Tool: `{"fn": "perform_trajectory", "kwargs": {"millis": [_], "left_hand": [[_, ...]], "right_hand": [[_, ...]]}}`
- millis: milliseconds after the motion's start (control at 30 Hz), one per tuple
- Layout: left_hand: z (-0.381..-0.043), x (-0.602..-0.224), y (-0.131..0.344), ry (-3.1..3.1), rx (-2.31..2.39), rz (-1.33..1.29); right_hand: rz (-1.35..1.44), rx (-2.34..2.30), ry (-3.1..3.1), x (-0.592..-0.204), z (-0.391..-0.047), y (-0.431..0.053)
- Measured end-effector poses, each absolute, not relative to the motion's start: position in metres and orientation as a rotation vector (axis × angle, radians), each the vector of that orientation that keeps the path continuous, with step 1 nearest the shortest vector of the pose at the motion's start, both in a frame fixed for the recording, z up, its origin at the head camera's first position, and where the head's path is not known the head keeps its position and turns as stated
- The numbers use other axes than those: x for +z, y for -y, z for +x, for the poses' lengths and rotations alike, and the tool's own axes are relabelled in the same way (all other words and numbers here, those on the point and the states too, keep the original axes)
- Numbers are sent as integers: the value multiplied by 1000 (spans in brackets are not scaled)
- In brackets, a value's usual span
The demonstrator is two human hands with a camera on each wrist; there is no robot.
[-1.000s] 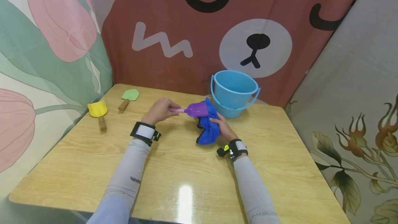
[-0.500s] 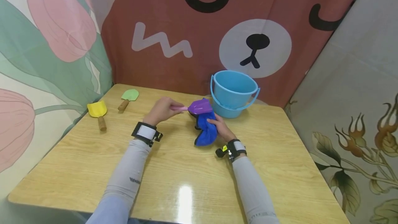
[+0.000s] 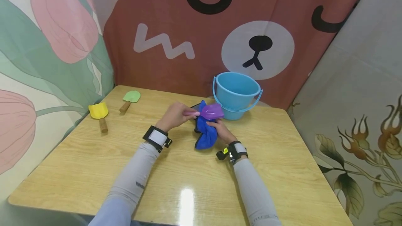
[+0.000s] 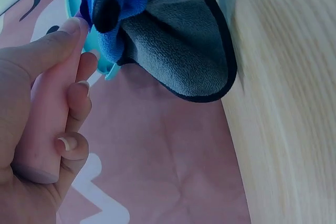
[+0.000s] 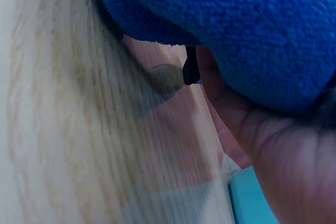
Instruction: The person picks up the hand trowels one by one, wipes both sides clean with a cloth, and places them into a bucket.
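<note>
My left hand (image 3: 173, 115) grips the pink handle (image 4: 47, 114) of a toy shovel, its fingers curled round it in the left wrist view. The shovel's purple blade (image 3: 213, 111) points right and lies across the top of a blue cloth (image 3: 206, 139). That cloth has a grey side (image 4: 184, 56) and black edging. My right hand (image 3: 223, 132) holds the bunched cloth from the right, thumb on its near side; in the right wrist view the cloth (image 5: 236, 19) hides most of the fingers. Both things are held above the table.
A light blue bucket (image 3: 233, 97) with its handle hanging down stands just behind the right hand. At the table's left lie a yellow shovel (image 3: 98, 111) and a green shovel (image 3: 131, 96) with wooden handles. A printed curtain (image 3: 157, 69) hangs behind the wooden table (image 3: 273, 170).
My left hand has moved right, carrying the shovel so its blade reaches past the cloth. The cloth has shifted slightly left, its grey side now showing. The bucket and other shovels stay put.
</note>
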State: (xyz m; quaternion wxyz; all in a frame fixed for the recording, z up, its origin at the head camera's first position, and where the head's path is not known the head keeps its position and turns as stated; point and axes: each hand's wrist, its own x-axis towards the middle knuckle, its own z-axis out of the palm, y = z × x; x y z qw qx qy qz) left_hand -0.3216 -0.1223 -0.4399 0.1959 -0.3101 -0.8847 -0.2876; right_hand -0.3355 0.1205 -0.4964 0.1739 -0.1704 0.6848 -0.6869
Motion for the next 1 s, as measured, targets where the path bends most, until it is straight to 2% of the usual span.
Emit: {"fn": "perform_trajectory", "kwargs": {"millis": [1000], "left_hand": [[-324, -443, 128, 2565, -790, -815]], "right_hand": [[-438, -1987, -1930, -497, -338, -129]]}}
